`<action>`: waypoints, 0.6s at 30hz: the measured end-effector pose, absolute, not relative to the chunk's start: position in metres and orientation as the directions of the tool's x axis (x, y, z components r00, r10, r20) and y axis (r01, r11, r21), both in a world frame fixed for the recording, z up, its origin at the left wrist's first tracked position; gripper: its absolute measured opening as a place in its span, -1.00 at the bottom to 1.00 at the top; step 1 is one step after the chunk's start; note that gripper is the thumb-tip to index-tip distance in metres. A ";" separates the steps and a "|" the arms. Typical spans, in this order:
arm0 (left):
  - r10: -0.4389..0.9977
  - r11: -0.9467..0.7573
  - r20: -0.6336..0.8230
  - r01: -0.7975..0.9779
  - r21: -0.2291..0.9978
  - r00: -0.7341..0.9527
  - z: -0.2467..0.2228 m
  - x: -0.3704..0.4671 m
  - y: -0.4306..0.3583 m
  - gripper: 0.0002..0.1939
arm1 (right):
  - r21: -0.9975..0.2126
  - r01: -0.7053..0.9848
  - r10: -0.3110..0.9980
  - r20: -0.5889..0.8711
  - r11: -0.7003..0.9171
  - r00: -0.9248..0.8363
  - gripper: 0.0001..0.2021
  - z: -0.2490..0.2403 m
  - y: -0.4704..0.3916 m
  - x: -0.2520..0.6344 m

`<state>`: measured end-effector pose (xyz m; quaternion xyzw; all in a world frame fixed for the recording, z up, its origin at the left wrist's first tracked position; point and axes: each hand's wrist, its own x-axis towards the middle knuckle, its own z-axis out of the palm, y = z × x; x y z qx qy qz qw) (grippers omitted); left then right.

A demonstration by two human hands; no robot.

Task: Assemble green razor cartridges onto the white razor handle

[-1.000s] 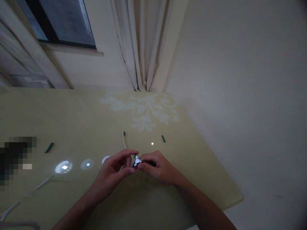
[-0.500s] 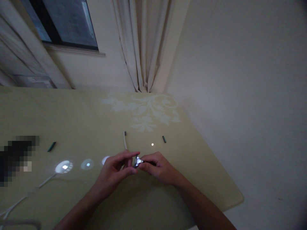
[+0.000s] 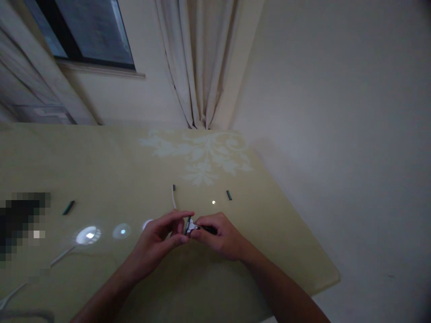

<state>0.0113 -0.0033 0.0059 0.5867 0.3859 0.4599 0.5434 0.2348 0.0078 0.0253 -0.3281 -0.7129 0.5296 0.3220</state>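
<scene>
Between my two hands is a small razor (image 3: 192, 227) with a shiny silver neck, a dark head and a dark handle. My left hand (image 3: 164, 231) pinches the razor's head at its top and bottom edges with finger and thumb. Its handle runs into my right hand (image 3: 220, 233), whose fingers are closed round it. Just beyond my left hand lies a toothbrush (image 3: 173, 195) with a white handle and dark bristles, its lower end hidden by that hand. A small dark green-black piece (image 3: 229, 195) lies on the table past my right hand.
Another dark green piece (image 3: 68, 207) lies at the left of the glossy table (image 3: 286, 251). Farther left is a blurred-out dark object (image 3: 20, 220), with a white cable (image 3: 62, 256) below it. Curtains, a window and a wall stand behind and to the right.
The razor has tilted slightly in my fingers, and more of its dark handle shows. Both hands stay closed on it. The whole view has shifted a little.
</scene>
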 end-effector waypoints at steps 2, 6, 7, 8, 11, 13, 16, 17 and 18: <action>0.954 -0.086 0.097 -0.052 0.995 0.284 0.005 0.011 -0.004 -0.57 | -0.962 0.134 0.817 0.125 0.240 -0.563 -0.55 0.026 0.008 0.234; 0.956 -0.055 0.067 -0.050 0.997 0.286 0.006 0.011 -0.005 -0.42 | -0.938 0.173 0.832 0.168 0.299 -0.528 -0.56 0.028 0.007 0.232; 0.960 -0.047 0.057 -0.043 0.998 0.275 0.007 0.011 -0.005 -0.42 | -0.928 0.189 0.834 0.183 0.322 -0.521 -0.55 0.027 0.007 0.232; 0.964 -0.040 0.048 -0.034 0.999 0.263 0.008 0.011 -0.006 -0.44 | -0.915 0.209 0.833 0.198 0.346 -0.516 -0.54 0.027 0.007 0.232; 0.970 -0.023 0.022 0.001 1.000 0.243 0.011 0.013 -0.006 -0.58 | -0.856 0.269 0.815 0.257 0.442 -0.519 -0.57 0.023 0.006 0.232; 0.968 -0.015 0.012 0.014 1.000 0.250 0.013 0.014 -0.006 -0.66 | -0.795 0.312 0.789 0.305 0.519 -0.534 -0.64 0.020 0.006 0.232; 0.962 -0.015 0.012 0.007 1.000 0.274 0.014 0.016 -0.006 -0.73 | -0.675 0.391 0.743 0.363 0.626 -0.562 -0.71 0.015 0.005 0.233; 0.959 -0.015 0.015 -0.004 1.000 0.281 0.014 0.016 -0.006 -0.74 | -0.638 0.415 0.732 0.374 0.648 -0.569 -0.72 0.013 0.005 0.233; 0.958 -0.012 0.018 -0.020 1.000 0.287 0.014 0.017 -0.006 -0.75 | -0.609 0.434 0.725 0.380 0.664 -0.575 -0.72 0.012 0.005 0.233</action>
